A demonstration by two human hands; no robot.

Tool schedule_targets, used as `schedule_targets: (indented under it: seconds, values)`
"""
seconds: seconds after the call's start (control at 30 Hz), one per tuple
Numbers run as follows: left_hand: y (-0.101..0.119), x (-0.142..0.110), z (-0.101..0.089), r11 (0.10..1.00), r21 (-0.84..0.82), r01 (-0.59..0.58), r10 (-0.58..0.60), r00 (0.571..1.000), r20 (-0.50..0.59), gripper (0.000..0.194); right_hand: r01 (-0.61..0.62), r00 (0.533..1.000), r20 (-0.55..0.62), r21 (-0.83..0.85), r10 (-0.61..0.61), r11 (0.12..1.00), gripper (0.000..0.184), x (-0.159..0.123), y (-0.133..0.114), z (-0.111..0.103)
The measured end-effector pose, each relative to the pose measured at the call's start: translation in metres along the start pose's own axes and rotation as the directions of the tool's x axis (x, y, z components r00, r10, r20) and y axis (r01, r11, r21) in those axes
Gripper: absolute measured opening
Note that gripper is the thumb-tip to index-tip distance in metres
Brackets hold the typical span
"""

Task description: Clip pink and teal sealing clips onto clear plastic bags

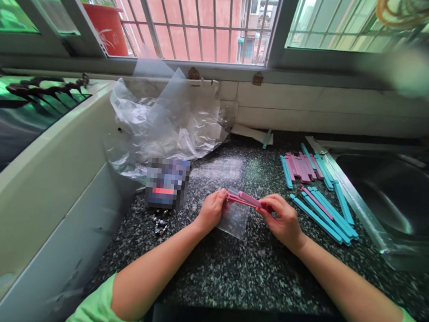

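Between my two hands are slim pink plastic strips that look like a bag clip (247, 199), held level over the counter. My left hand (212, 210) pinches its left end, together with a small clear plastic bag (234, 223) hanging below. At the other end, the fingers of my right hand (281, 219) are closed on the clip. To the right of that hand lie several long blue clips (317, 219) with a pink one among them. Behind these, shorter pink clips (302, 167) lie side by side with blue ones around them.
A crumpled clear plastic sheet (168, 126) covers the back left. In front of it lies a dark, blurred-out box or packet (170, 182), with small shiny pieces (160, 224) nearby. A metal sink (397, 194) is at right, a stove (33, 108) at left. Speckled counter (249, 275) lies underneath.
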State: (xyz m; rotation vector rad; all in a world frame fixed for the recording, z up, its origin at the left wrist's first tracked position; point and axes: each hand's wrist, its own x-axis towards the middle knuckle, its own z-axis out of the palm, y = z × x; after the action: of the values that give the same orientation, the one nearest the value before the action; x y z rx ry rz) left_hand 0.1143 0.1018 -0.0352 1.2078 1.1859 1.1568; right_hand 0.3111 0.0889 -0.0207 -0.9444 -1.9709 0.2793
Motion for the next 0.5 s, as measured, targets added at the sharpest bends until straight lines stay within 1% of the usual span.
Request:
schedule_targets:
  seconds: [0.5]
  values:
    - [-0.0003, 0.0001, -0.0009, 1.0, -0.009, -0.011, 0.011, 1.0, -0.025, 0.045, 0.02, 0.999, -0.029, 0.039, -0.019, 0.999, 0.012, 0.002, -0.0011, -0.0009]
